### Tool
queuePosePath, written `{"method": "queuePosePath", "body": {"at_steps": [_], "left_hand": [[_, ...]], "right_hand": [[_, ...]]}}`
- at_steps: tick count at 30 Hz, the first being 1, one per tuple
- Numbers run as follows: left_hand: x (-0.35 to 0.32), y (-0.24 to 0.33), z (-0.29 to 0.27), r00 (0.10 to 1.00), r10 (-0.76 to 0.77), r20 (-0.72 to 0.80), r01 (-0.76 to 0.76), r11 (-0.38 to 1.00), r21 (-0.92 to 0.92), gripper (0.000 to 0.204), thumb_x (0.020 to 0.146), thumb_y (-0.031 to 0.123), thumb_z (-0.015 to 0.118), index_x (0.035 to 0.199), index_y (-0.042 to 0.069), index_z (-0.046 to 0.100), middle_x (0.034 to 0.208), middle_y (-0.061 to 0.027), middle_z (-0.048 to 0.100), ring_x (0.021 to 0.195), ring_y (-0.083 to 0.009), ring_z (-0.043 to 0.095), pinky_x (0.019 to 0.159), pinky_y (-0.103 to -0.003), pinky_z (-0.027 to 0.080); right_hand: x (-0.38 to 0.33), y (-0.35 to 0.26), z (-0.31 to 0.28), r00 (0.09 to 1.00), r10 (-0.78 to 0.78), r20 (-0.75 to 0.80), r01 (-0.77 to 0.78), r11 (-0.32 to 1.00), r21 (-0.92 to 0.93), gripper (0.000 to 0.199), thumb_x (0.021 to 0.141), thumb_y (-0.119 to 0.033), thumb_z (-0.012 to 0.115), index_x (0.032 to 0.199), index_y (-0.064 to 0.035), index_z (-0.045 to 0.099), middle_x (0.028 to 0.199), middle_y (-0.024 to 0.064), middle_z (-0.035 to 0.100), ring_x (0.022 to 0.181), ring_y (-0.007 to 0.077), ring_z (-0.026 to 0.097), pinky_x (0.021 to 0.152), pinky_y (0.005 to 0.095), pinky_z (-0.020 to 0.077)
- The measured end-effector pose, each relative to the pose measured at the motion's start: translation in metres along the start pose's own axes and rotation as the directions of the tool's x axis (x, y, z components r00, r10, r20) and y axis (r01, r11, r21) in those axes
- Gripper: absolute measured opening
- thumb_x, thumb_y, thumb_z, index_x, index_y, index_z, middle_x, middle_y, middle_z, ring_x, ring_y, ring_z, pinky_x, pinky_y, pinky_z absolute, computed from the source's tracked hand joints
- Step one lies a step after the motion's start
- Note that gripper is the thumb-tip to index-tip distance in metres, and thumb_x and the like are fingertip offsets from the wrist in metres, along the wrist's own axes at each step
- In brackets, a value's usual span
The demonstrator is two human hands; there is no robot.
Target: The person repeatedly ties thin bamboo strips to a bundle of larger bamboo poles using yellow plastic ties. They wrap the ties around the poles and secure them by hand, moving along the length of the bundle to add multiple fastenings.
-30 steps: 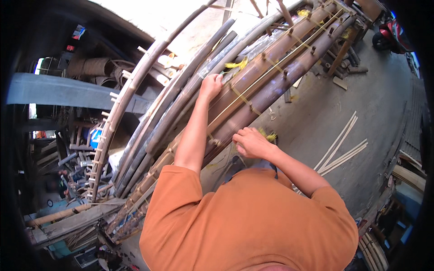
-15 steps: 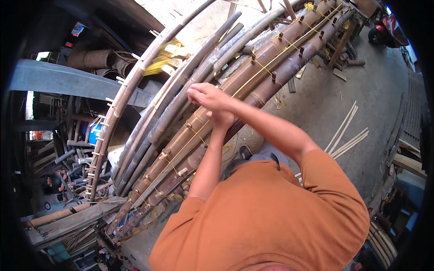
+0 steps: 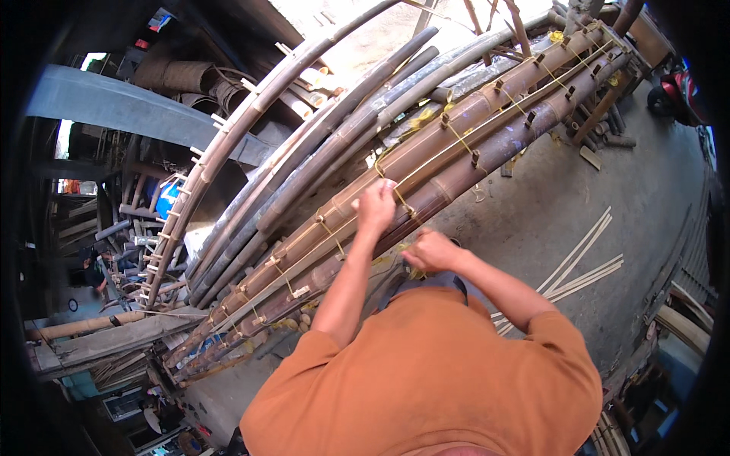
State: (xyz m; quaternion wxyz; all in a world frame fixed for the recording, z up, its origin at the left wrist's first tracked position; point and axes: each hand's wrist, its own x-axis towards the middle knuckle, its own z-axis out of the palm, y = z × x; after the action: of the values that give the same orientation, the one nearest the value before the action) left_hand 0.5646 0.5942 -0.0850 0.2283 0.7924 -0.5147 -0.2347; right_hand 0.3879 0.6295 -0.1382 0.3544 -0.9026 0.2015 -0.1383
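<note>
Two thick brown bamboo poles run diagonally before me, the upper pole (image 3: 414,154) beside the lower pole (image 3: 449,182), with a thin strip between them. Yellow cord (image 3: 459,138) crosses them at intervals, looped about short dark pegs (image 3: 475,158). My left hand (image 3: 376,209) is closed over the poles, its fingertips pinching the cord where it crosses. Closer to my body, just off the lower pole's near side, my right hand (image 3: 435,251) is closed in a fist, with a bit of yellow cord showing at its fingers.
Beyond lie several grey-brown poles (image 3: 334,144) and a curved bamboo pole (image 3: 199,182) studded with light pegs. Pale thin strips (image 3: 582,251) rest on the concrete floor at right. A red motorcycle (image 3: 679,93) stands far right, a grey beam (image 3: 114,102) at left.
My right hand has come down from above the far pole to the near side, close to my body. My left hand has moved up onto the poles. The view has shifted slightly.
</note>
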Motion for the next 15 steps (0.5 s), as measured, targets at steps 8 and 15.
{"method": "queuePosePath", "body": {"at_steps": [8,15], "left_hand": [[0.138,-0.033,0.003,0.948,0.195,-0.251,-0.229,0.967,-0.113,0.025,0.096,0.022,0.052,0.100,0.003,0.068,0.080,-0.0147,0.066,0.076,-0.0263,0.063,0.071,-0.039,0.048],[0.090,-0.055,-0.070,0.946,0.322,0.029,-0.323,0.945,0.058,0.043,0.093,0.030,0.054,0.122,-0.001,0.060,0.104,-0.0253,0.067,0.099,-0.0399,0.065,0.088,-0.047,0.049]], "right_hand": [[0.007,-0.030,-0.016,0.989,0.148,0.022,-0.144,0.980,-0.138,0.020,0.084,-0.022,0.060,0.079,-0.0020,0.061,0.078,0.0200,0.063,0.077,0.0371,0.061,0.078,0.0452,0.0498],[0.017,-0.086,0.065,0.958,0.270,0.095,-0.282,0.836,0.472,0.029,0.087,-0.022,0.063,0.113,-0.0100,0.057,0.110,0.0110,0.062,0.107,0.0297,0.059,0.089,0.0416,0.0482]]}}
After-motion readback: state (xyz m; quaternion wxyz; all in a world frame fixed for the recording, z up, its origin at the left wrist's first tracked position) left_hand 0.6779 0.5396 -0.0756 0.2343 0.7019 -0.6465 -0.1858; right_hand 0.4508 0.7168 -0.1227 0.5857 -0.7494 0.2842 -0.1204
